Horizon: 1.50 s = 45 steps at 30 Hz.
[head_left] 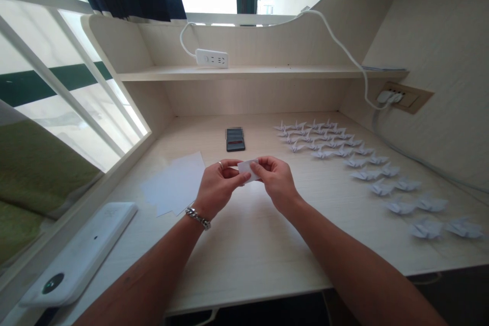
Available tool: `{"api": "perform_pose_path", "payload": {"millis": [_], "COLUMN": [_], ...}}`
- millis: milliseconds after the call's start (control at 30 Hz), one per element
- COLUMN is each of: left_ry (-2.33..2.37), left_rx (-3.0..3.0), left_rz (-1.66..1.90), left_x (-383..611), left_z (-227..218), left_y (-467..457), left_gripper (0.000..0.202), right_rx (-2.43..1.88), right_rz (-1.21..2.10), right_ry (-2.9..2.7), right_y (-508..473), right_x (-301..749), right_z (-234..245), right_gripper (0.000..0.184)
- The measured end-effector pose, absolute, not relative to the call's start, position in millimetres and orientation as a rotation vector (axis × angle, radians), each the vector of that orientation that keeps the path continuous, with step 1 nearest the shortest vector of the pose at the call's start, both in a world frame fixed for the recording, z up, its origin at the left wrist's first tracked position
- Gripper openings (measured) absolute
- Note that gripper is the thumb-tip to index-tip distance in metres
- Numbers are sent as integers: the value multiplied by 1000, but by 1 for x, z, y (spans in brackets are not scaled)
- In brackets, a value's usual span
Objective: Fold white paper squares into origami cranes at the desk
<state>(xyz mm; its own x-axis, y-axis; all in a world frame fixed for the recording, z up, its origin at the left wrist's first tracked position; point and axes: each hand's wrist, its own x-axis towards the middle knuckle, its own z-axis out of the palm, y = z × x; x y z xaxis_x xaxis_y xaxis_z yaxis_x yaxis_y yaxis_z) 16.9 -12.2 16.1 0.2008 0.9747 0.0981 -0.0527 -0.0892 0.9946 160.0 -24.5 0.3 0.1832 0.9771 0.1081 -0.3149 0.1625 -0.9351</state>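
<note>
A small folded piece of white paper is held up above the desk between my two hands. My left hand pinches its left side with thumb and fingers; a ring and a chain bracelet are on that hand and wrist. On the opposite side, my right hand grips the paper, its thumb lying on the face. The fingers partly cover the folds. To the left lie loose white paper sheets, overlapping each other. Rows of folded white paper cranes stand on the right side of the desk.
Behind my hands lies a dark phone-like device. A long white lamp-like object rests at the left edge. On the shelf sits a white power strip; its cable runs to a wall socket. Bed rails stand at left.
</note>
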Motion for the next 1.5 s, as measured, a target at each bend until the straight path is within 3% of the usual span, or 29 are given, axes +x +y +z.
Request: {"api": "perform_pose_path", "payload": {"millis": [600,1333,1500], "left_ry": [918,866,883], "left_rx": [1274,821,1056], "left_rz": [1026,1406,1146], "left_x": [14,3,5], "left_z": [14,16,14], "left_y": [-7,9,2], "left_gripper": [39,45,39], "right_rx": [-972,-961,-965], "right_rz": [1139,1270,1234], "right_ry": [-956,-857,-862], "right_y": [-24,-21,-20], "right_x": [161,160,162], "right_z": [1,-4,-4], "right_gripper": [31,33,37]}}
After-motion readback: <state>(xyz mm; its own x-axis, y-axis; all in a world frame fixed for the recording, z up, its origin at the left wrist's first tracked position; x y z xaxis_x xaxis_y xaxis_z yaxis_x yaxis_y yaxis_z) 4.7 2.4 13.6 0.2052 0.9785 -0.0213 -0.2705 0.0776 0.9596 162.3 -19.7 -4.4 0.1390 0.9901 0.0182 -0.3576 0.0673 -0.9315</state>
